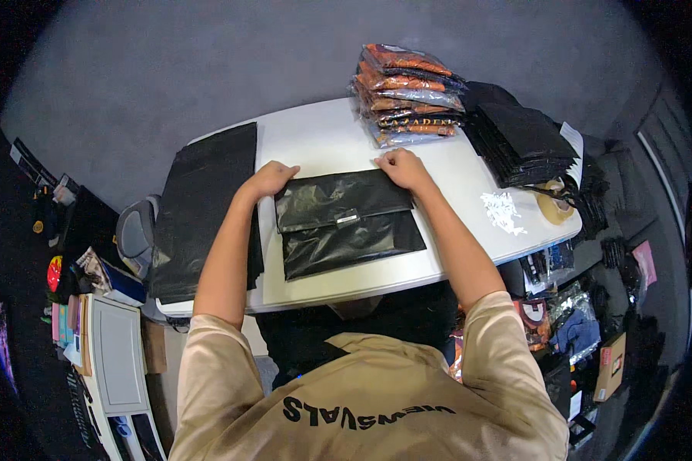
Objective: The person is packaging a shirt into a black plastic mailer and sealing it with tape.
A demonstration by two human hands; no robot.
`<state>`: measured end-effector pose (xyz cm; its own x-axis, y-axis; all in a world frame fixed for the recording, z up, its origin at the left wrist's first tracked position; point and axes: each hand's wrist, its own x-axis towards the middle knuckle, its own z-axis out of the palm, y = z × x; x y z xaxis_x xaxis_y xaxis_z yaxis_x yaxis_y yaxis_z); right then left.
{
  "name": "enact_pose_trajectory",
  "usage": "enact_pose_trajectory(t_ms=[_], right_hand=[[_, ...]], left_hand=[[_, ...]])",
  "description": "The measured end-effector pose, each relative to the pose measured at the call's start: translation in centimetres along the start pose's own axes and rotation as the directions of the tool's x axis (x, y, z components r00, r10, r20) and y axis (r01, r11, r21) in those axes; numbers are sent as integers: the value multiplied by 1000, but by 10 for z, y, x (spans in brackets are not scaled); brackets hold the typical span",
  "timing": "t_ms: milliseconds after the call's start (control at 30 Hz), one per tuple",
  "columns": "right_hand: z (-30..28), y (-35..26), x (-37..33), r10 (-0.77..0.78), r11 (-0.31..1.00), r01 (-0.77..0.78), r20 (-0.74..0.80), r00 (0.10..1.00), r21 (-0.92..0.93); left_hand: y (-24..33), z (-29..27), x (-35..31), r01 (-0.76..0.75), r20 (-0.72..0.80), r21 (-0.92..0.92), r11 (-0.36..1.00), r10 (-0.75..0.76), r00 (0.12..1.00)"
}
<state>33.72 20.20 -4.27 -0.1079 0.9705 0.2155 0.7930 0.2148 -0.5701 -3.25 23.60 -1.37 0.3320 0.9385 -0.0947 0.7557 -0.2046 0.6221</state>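
A black plastic mailing bag [350, 253] lies flat on the white table in front of me, its far part folded over as a wide flap. A small pale label [347, 217] sits at the middle of the flap's edge. At the bag's far left corner, my left hand [273, 178] is closed with the fingers curled under. My right hand [404, 167] pinches the far edge near the right corner. Both hands' fingertips are partly hidden.
Large black plastic sheets or bags [207, 207] lie at the left. A pile of clear-bagged garments [407, 96] stands at the back. To the right are stacked black bags [527, 142], a tape roll [553, 206] and white slips [502, 212]. A grey chair [137, 234] stands beyond the left edge.
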Motion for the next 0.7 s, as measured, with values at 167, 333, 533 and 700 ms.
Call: enact_pose_trajectory(t_ms=[167,333,533,700], right_hand=[[5,12,6,-14,996,8,-71,997,-85],[4,7,11,10,986,-26,-95,995,-165],[8,11,16,46,983,-63,-103,994,-171],[7,15,12,25,995,-39,-149,989,-93]], left_hand=[[0,23,-2,-32,-175,67,997,43,984],[14,32,-15,21,-412,107,994,25,911],[19,36,-22,21,-427,217,976,76,901],[17,35,-28,117,-426,290,950,18,905]])
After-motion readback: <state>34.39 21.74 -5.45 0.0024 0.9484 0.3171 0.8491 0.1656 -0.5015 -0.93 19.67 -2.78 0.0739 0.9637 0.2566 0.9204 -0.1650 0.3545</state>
